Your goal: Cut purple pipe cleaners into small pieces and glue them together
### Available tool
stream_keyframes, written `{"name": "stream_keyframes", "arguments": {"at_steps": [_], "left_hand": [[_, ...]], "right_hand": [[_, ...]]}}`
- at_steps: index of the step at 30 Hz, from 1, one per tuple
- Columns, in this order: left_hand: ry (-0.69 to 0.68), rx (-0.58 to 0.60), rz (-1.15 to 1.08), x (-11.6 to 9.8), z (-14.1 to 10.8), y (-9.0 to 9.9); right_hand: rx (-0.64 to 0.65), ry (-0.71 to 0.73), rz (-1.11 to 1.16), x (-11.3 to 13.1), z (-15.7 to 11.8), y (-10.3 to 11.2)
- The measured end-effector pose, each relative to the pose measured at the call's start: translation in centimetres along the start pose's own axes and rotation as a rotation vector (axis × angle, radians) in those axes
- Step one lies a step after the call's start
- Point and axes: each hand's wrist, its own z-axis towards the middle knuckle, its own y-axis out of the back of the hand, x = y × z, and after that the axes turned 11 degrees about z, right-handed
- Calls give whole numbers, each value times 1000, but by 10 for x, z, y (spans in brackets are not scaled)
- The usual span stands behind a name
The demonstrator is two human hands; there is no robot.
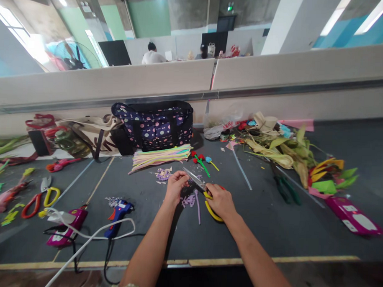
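In my right hand (220, 199) is a pair of scissors (195, 178) with yellow and red handles, their blades pointing up and left. My left hand (178, 183) is closed in a pinch close to the blade tips; what it pinches is too small to make out. Purple pieces (188, 200) and a purple strip (197, 207) lie on the dark table below the hands. Another pile of purple and cream bits (163, 174) sits left of my left hand. Beyond them are red balls on green stems (201, 160) and a blue ball on a yellow stem (211, 162).
A bundle of pale strips (161, 158) lies before a patterned bag (160, 125). At left are a blue glue gun (117, 218), its cable and more scissors (40, 199). Dried husks (279, 148), green-handled pliers (286, 186) and a magenta box (354, 216) are at right. A person (153, 56) sits beyond the partition.
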Motion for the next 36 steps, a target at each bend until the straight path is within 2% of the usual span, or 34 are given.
{"name": "stream_keyframes", "arguments": {"at_steps": [4,14,36], "left_hand": [[12,-3,-3,-1,0,-1],[45,-7,-58,-3,1,0],[29,29,-115,-1,1,1]], "right_hand": [[-5,-16,-9,1,0,1],[-130,-57,10,-1,1,4],[-60,16,-13,-2,2,1]]}}
